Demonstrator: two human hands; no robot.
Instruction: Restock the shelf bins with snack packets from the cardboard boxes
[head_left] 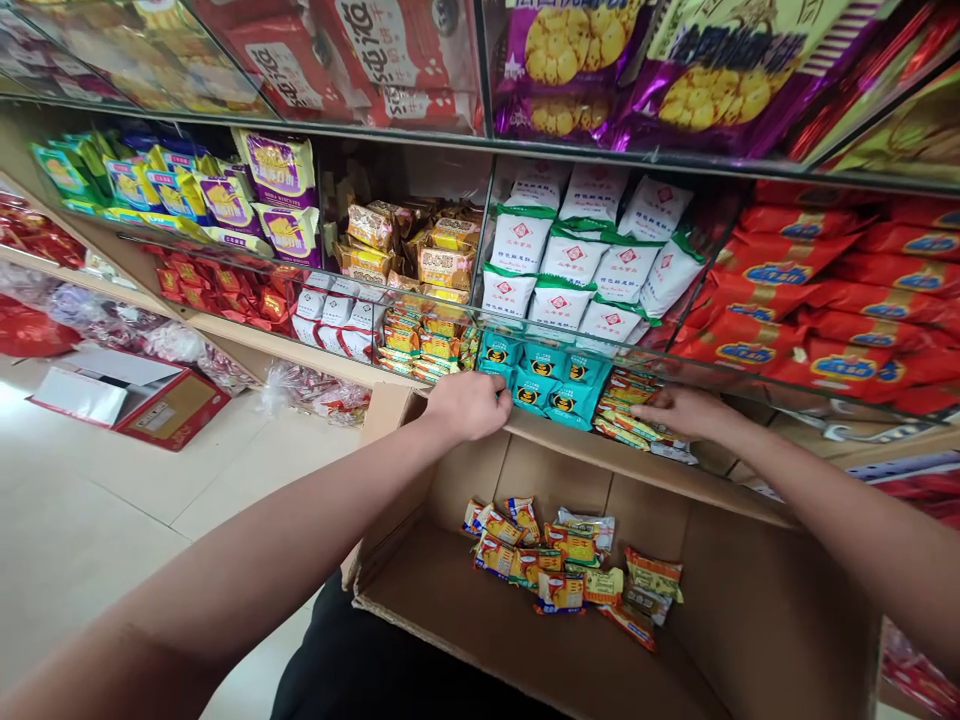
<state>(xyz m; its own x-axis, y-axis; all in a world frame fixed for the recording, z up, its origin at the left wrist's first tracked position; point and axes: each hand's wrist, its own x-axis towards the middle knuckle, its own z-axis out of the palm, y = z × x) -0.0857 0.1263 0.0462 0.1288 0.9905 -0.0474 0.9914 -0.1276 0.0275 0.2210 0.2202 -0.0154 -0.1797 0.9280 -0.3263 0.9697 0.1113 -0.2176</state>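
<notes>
My left hand (pixel 469 406) is closed, its fingers curled down at the far rim of the cardboard box (pixel 420 590), beside teal packets (pixel 551 375) on the lowest shelf tier. What those fingers hold, if anything, is hidden. To the right, my right hand (pixel 684 412) grips at the right end of a row of small yellow-and-green snack packets (pixel 628 408), thumb and fingers against them. Inside the open box lies a loose group of small wrapped snacks (pixel 536 565), mostly yellow, red and blue.
Above stand white-and-green packets (pixel 574 260), brown-and-yellow packets (pixel 442 250) and red packets (pixel 780 275) behind glass dividers. A glass strip (pixel 697 370) runs along the shelf front. A red-and-white carton (pixel 161 400) lies on the tiled floor (pixel 247 470) at left.
</notes>
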